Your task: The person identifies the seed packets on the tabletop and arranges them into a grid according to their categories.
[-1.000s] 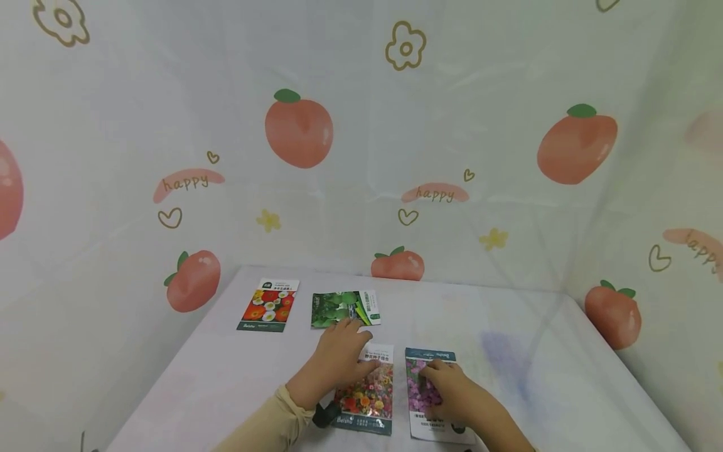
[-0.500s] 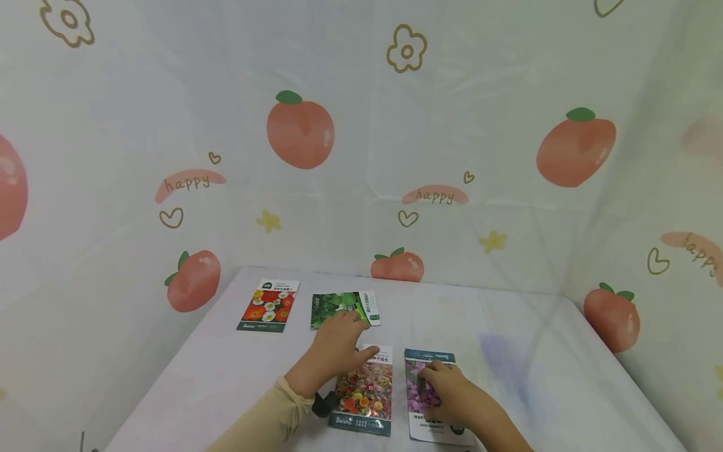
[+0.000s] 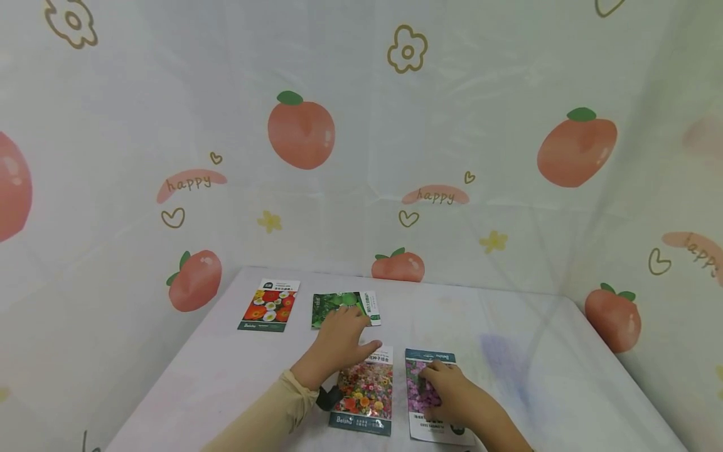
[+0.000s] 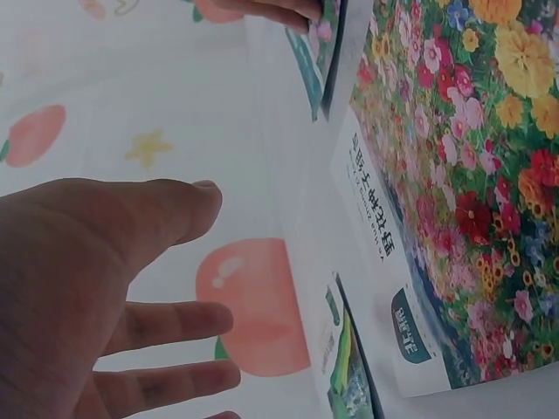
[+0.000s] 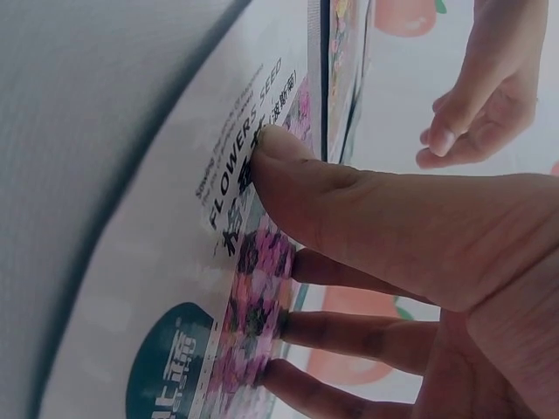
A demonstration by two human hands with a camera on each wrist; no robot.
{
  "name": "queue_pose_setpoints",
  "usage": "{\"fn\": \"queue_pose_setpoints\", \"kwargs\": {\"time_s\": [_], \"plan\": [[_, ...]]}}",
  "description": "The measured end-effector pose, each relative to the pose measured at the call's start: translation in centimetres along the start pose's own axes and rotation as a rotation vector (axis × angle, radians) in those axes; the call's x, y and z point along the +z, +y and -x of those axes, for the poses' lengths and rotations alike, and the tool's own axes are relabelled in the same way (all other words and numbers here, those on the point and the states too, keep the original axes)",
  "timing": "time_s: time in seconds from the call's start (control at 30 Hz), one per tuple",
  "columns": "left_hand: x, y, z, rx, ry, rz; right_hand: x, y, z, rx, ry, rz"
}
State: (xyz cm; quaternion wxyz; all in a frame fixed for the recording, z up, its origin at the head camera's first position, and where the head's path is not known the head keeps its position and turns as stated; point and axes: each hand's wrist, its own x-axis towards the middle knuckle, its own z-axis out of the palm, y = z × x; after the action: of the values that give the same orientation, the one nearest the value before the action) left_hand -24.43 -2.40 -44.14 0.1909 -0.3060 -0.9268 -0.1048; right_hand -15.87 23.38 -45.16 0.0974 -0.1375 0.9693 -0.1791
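Observation:
My left hand (image 3: 339,342) hovers with its fingers spread, thumb stretched out over the top end of a mixed-flower seed packet (image 3: 364,398). In the left wrist view that hand's thumb and fingers (image 4: 166,327) hold nothing. Just beyond the fingertips is a green leafy seed packet (image 3: 327,307), partly covered by the hand in the head view. My right hand (image 3: 454,395) rests on a purple-flower seed packet (image 3: 420,430) that lies upside down to me. Its thumb (image 5: 293,179) touches the packet's white part, and its fingertips touch the purple picture.
A seed packet with red and white flowers (image 3: 271,307) lies at the back left of the white-covered table (image 3: 565,376). Fruit-printed cloth walls (image 3: 361,157) rise at the back and both sides. A dark wrist strap (image 3: 329,398) is on the left wrist.
My left hand has shifted slightly away from me, its thumb rising towards the top of the mixed-flower packet and uncovering more of its picture. The right hand stays on the purple-flower packet.

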Motion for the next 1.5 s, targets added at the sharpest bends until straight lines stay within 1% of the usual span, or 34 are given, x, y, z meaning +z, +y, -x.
{"fn": "queue_pose_setpoints", "kwargs": {"time_s": [0.1,0.3,0.53,0.63,0.77,0.87,1.13,1.27,1.37,1.5], "plan": [[0.2,-0.1,-0.3,-0.001,0.001,-0.007,0.0,0.0,0.0,0.008,0.003,0.000],[0.3,-0.2,-0.9,0.003,-0.001,0.002,-0.2,0.1,0.0,-0.012,0.007,-0.007],[0.1,-0.2,-1.4,0.002,-0.019,0.002,-0.2,-0.1,0.0,0.033,-0.013,-0.024],[-0.1,-0.2,-1.5,0.010,-0.013,-0.003,-0.1,-0.1,-0.1,0.033,-0.014,-0.017],[-0.1,-0.3,-1.7,0.013,-0.016,-0.011,-0.1,-0.1,-0.1,0.013,-0.011,-0.016],[0.1,-0.6,-1.9,0.006,-0.031,-0.001,-0.2,0.0,0.0,-0.004,-0.006,-0.015],[0.8,-1.3,-2.5,-0.001,-0.039,-0.010,-0.1,0.1,0.2,-0.030,0.003,-0.020],[0.9,-1.5,-2.6,0.002,-0.027,0.006,-0.1,0.1,0.3,-0.053,0.006,-0.028],[1.0,-1.7,-2.8,0.005,-0.014,0.008,-0.1,0.1,0.3,-0.053,0.003,-0.028],[1.3,-1.9,-2.9,-0.003,-0.016,0.000,-0.2,0.1,0.2,-0.031,-0.004,-0.020]]}}
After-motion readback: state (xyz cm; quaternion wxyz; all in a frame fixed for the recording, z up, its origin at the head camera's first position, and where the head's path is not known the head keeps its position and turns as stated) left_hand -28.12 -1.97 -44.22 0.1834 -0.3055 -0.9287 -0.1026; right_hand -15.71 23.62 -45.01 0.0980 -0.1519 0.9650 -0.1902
